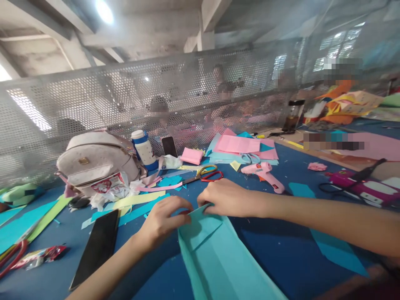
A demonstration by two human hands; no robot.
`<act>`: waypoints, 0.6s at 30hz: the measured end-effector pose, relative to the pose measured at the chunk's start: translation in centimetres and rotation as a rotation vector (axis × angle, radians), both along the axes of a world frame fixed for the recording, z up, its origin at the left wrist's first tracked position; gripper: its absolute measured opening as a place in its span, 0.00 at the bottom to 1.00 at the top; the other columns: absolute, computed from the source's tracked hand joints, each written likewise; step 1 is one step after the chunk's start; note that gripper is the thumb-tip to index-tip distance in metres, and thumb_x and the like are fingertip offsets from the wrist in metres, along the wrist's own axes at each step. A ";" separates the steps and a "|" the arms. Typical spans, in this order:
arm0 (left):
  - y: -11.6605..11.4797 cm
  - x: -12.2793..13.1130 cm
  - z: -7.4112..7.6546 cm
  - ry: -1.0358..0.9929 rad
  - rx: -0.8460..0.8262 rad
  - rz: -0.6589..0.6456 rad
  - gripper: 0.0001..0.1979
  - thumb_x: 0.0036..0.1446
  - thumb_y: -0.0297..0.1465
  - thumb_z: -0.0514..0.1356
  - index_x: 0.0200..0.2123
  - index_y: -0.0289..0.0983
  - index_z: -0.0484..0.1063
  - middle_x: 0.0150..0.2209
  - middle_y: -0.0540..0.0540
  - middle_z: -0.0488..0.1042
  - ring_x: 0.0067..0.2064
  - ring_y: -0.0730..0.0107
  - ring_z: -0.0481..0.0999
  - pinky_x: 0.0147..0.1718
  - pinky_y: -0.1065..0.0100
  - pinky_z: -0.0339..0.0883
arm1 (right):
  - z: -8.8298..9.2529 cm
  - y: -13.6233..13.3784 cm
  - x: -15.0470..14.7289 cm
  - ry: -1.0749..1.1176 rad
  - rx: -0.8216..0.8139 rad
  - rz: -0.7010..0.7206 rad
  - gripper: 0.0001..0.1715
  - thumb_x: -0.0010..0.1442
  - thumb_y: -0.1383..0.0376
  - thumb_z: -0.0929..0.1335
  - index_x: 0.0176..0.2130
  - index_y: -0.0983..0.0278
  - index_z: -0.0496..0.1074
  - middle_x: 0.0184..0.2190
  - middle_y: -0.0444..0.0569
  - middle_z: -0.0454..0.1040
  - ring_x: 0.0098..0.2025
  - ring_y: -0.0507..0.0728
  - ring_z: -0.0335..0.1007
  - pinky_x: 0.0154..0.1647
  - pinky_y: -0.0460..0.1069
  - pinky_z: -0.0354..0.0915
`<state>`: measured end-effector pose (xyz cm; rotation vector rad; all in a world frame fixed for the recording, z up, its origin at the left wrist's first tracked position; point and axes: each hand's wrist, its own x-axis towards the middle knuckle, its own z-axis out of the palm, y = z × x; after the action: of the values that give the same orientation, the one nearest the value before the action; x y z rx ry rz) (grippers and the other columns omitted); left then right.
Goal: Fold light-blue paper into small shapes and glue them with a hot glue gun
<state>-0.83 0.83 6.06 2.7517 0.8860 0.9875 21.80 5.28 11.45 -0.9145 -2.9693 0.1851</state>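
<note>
A long sheet of teal paper (225,254) stretches from the near edge of view up to both hands, with a crease across its far end. My left hand (168,214) pinches the paper's far left corner between thumb and fingers. My right hand (223,198) is closed on the far edge, its fingers curled and partly hidden. Just beyond the hands lie scissors (204,173) with yellow and red handles. A pink glue gun (265,175) rests to the right of them. Strips of blue and yellow paper (137,200) are behind my left hand.
A black phone (98,246) lies by my left forearm. Along the perforated metal screen (109,100) stand a pale backpack (96,158), a bottle (144,150) and another phone (169,146). Pink sheets (239,143) are stacked behind the glue gun. Red-handled scissors (17,254) lie far left.
</note>
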 end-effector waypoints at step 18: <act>5.1 0.5 0.2 -0.076 -0.815 0.400 0.09 0.51 0.28 0.54 0.30 0.32 0.74 0.26 0.49 0.74 0.28 0.67 0.72 0.27 0.70 0.64 | 0.1 2.1 -2.8 -0.116 0.193 -0.130 0.11 0.55 0.72 0.65 0.37 0.68 0.76 0.35 0.57 0.78 0.35 0.62 0.76 0.30 0.49 0.62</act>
<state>-0.35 5.89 6.21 1.8811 1.4560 0.5657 19.00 7.41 11.53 -1.1211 -2.9482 -0.1608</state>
